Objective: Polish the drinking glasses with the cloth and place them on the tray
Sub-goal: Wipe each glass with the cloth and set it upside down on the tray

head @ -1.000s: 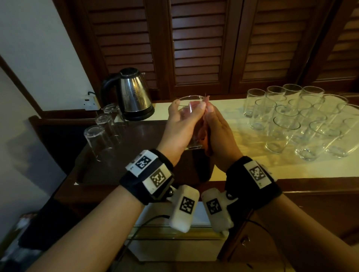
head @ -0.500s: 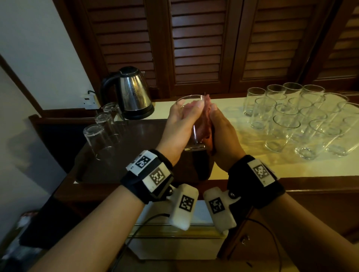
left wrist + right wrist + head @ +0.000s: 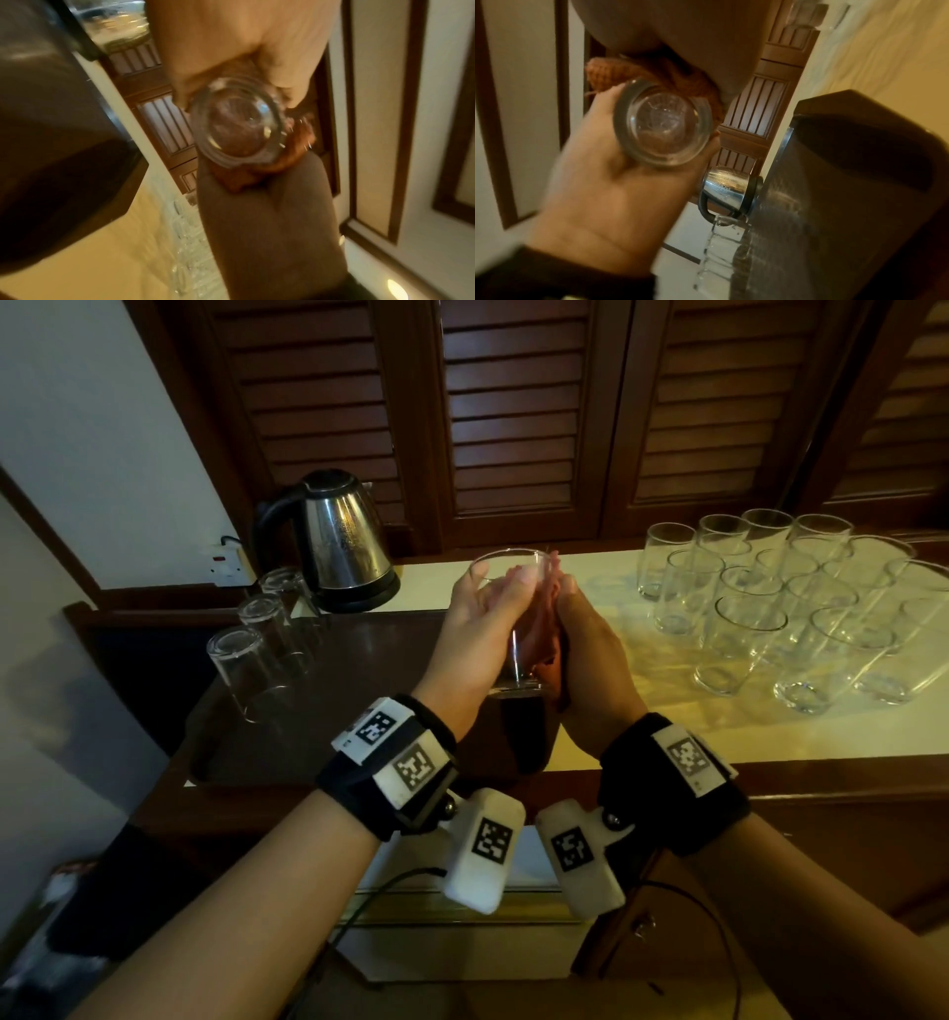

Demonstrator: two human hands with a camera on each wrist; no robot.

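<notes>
Raised slightly since earlier: drinking glass (image 3: 513, 618), upright above dark tray (image 3: 318, 711), left hand (image 3: 477, 639) wrapped round wall, right hand (image 3: 590, 660) pressing orange cloth (image 3: 680, 81) against it; rigid, slick, breakable, best gripped mid-wall.

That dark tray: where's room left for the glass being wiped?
The tray is bare from its middle to its near rim. Its far left edge is crowded: three upturned glasses stand beside the kettle.
</notes>
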